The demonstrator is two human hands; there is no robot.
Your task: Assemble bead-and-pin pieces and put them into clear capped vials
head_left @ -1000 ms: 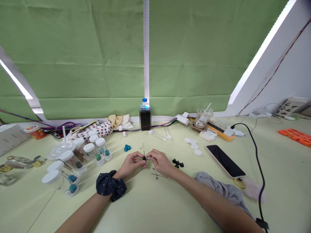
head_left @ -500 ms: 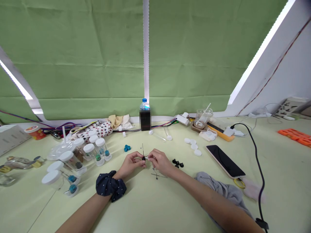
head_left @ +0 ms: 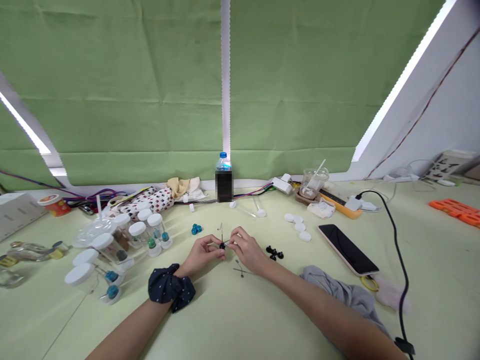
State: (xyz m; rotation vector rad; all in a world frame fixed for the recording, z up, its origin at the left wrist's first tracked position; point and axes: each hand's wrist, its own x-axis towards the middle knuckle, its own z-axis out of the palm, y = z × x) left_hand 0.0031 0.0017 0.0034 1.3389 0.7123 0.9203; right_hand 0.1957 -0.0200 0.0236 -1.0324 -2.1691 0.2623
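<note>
My left hand (head_left: pixel 200 254) and my right hand (head_left: pixel 246 249) meet at the middle of the pale green table (head_left: pixel 240 320). Both pinch a small black bead (head_left: pixel 222 245) with a thin wire (head_left: pixel 221 231) standing up out of it. A dark blue scrunchie (head_left: pixel 170 288) sits on my left wrist. Crossed wire pieces (head_left: pixel 241 270) lie just below my right hand. A little heap of black beads (head_left: pixel 274 252) lies right of that hand, and blue beads (head_left: pixel 196 229) lie above the left hand.
Several white-capped clear jars (head_left: pixel 123 239) crowd the left side. White caps (head_left: pixel 298 225), a black phone (head_left: pixel 348 248), a grey cloth (head_left: pixel 343 293) and a black cable (head_left: pixel 397 250) lie to the right. A water bottle (head_left: pixel 224 177) stands at the back by the green blinds.
Hardly anything has moved; my right hand has risen slightly and its fingers have shifted a little on the bead and wire.
</note>
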